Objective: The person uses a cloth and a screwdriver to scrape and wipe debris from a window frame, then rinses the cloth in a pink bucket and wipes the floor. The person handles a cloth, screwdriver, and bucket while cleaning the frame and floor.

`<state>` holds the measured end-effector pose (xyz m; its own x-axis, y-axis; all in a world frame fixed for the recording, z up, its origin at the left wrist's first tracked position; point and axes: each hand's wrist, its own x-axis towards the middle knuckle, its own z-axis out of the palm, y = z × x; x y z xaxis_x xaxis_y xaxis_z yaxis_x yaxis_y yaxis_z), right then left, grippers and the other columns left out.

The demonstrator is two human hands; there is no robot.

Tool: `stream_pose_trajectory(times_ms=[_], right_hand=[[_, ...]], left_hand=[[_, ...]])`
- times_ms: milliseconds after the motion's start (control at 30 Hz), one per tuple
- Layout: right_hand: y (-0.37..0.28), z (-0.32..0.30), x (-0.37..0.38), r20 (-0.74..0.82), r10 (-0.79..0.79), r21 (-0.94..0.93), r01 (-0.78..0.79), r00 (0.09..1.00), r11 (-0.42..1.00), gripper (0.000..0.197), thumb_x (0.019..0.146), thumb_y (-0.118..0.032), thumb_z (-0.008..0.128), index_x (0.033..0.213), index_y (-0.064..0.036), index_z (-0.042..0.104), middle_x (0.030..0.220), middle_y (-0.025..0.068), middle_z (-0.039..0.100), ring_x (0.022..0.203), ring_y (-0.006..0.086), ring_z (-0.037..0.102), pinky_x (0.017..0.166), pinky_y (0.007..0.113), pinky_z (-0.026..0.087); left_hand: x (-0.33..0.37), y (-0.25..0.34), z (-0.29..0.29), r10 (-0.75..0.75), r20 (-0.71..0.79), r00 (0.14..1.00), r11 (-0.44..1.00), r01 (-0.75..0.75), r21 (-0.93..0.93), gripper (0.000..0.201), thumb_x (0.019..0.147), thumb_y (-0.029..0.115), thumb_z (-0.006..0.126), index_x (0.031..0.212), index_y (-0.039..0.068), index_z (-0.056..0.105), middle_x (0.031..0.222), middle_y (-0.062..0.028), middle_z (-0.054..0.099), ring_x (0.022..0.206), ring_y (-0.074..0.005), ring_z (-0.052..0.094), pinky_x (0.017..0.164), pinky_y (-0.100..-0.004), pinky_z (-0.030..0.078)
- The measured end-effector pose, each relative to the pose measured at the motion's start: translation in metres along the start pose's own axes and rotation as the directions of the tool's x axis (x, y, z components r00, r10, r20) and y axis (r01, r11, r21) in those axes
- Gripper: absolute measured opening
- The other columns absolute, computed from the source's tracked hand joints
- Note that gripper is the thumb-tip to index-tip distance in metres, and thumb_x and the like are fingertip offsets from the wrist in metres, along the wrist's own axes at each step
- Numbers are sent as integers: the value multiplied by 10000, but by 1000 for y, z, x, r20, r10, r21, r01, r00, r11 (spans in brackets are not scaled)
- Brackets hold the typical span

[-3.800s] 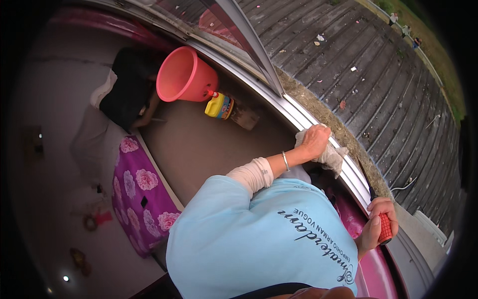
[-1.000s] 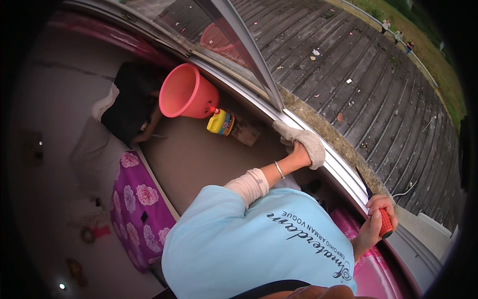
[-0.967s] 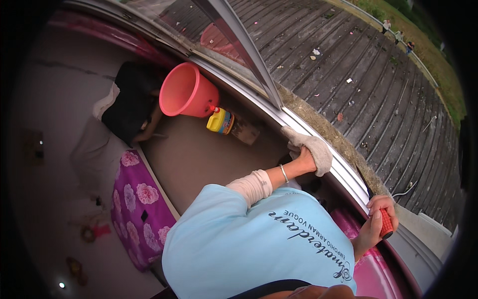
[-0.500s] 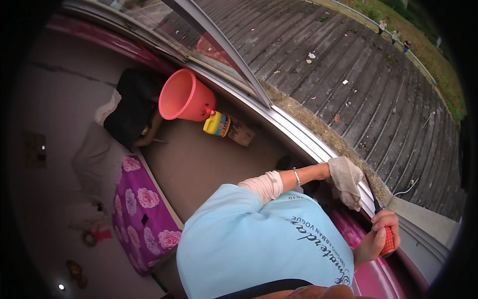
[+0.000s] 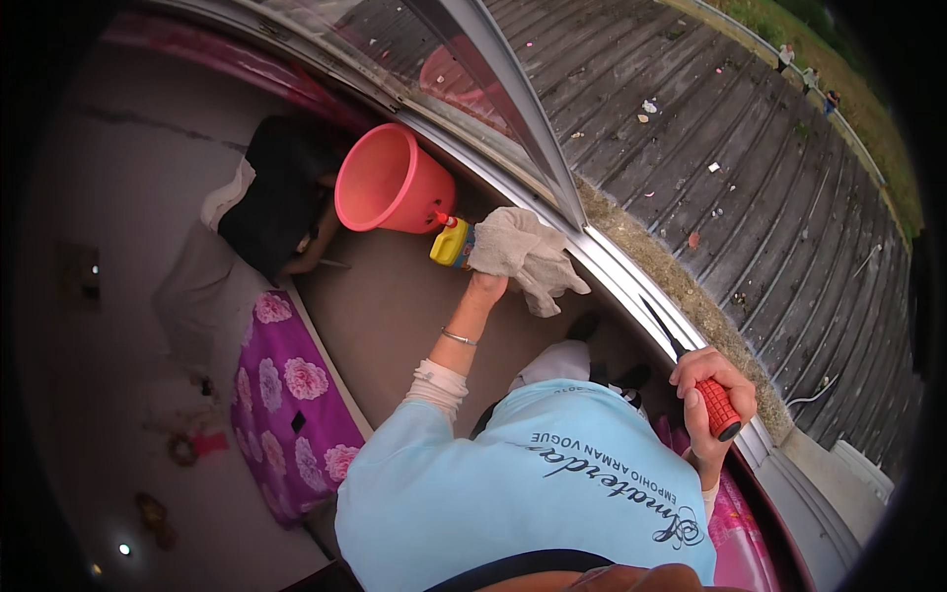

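My left hand (image 5: 487, 285) grips a crumpled beige cloth (image 5: 525, 255), held up in the air in front of the yellow bottle (image 5: 451, 244) with a red cap. The cloth hides part of the bottle and most of my left fingers. In my right hand (image 5: 708, 383), closed around its red textured handle, is a screwdriver-like tool (image 5: 720, 412) with a thin dark shaft. Its tip points up and left, over the silver window track (image 5: 631, 271). The exact shape of the tip is too small to tell.
A pink bucket (image 5: 380, 183) stands beside the bottle. An open glass sash with a grey frame (image 5: 523, 94) lies further along the track. Outside is a grey ribbed roof (image 5: 691, 128) with scattered litter. A purple floral cover (image 5: 286, 395) and a dark-clad person (image 5: 281, 202) are at left.
My left hand has moved the cloth off the window track, leftward and inward toward the bottle. The tool in my right hand has shifted left, its shaft now tilting further left.
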<state>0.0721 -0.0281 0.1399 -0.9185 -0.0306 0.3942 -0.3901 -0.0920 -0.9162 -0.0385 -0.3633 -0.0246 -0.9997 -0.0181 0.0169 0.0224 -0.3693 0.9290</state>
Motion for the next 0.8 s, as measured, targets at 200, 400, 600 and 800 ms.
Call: stream_pose_trajectory(times_ms=[200,400,600,800], right_hand=[[21,27,10,-45,50,37,-48,998,998,369,749,63,580,680,-43,234,673,151,570,633,261,568,547,329,467],[25,33,7,-187,135,-47,-146,973,988,257,744,37,581,653,-11,345,668,148,563,633,254,561,563,328,462],[25,27,-6,-294,151,-15,-163,944,987,195,746,-15,594,665,15,418,661,137,549,637,248,549,581,320,452],[16,6,-22,-354,121,58,-107,927,993,209,769,-36,595,684,8,409,664,138,535,642,243,532,588,327,451]], left_hand=[[124,-7,-117,-158,329,931,-23,-337,941,386,849,252,601,1211,118,606,1149,-98,648,1043,-267,612,865,-399,505],[138,-16,-108,29,519,854,-84,-515,853,284,851,278,571,1066,131,685,1063,-112,674,1011,-323,622,853,-436,489],[97,-57,-67,21,413,910,74,-414,907,239,869,259,589,989,79,689,1033,-116,680,984,-287,640,821,-402,507],[9,-95,37,-234,95,968,840,152,522,249,905,212,557,1095,76,641,1073,-96,676,1014,-242,639,877,-379,506]])
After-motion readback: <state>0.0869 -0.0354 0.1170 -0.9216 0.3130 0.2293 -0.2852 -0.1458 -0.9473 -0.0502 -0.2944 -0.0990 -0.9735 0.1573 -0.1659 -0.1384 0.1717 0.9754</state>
